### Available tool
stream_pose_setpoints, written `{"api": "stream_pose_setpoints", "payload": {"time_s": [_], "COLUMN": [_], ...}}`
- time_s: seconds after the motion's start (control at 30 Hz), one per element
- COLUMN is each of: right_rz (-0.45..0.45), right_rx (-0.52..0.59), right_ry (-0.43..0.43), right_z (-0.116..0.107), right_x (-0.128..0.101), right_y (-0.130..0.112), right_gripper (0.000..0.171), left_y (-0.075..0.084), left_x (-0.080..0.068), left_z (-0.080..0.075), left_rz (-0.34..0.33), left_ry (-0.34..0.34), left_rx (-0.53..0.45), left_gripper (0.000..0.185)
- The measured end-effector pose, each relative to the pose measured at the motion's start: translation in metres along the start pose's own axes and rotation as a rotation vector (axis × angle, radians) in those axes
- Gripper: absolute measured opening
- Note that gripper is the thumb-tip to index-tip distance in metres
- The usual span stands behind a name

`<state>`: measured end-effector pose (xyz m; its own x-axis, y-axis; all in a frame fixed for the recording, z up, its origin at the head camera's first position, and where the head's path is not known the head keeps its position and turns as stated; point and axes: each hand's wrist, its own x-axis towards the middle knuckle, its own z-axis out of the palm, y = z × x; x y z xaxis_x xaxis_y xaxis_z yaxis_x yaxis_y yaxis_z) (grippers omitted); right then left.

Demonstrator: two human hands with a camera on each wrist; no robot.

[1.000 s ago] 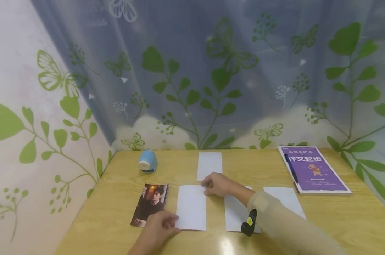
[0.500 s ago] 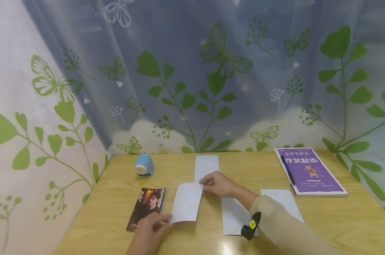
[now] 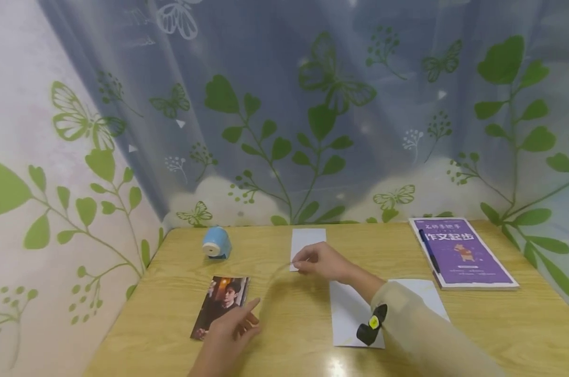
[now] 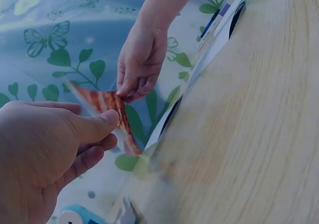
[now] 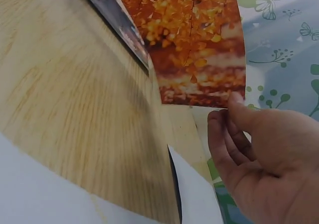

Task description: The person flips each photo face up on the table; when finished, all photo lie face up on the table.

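head view: the white card that lay flat on the bench [image 3: 454, 330] a second ago is now lifted and turned edge-on. the right hand [image 3: 323, 260] pinches the card's far corner [image 5: 197, 45]; its underside shows an orange autumn print. the left hand [image 3: 230, 330] has thumb and fingers loosely about the near edge; firmness of that grip cannot be told. judged mid-flip, not yet set down. the portrait photo [image 3: 220, 305] lies face up beside the left hand, other white cards [image 3: 348, 311] still face down.
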<state>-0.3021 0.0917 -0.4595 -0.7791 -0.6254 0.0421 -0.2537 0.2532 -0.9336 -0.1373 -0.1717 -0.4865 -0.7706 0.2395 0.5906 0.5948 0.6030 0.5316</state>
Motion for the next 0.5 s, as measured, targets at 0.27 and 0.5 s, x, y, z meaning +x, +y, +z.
{"api": "stream_pose_setpoints", "payload": {"time_s": [0.27, 0.5], "right_rz": [0.013, 0.036], "right_rx": [-0.014, -0.036], "right_ry": [0.049, 0.074], "right_z": [0.001, 0.017], "right_x": [0.017, 0.031], "right_y": [-0.013, -0.013], "right_gripper": [0.023, 0.024], "left_y": [0.012, 0.01], "left_x": [0.007, -0.002], "left_z": [-0.005, -0.002], "left_rz": [-0.203, -0.193], "left_ry": [-0.096, -0.082], "left_rx": [-0.023, 0.027], "left_gripper": [0.1, 0.055]}}
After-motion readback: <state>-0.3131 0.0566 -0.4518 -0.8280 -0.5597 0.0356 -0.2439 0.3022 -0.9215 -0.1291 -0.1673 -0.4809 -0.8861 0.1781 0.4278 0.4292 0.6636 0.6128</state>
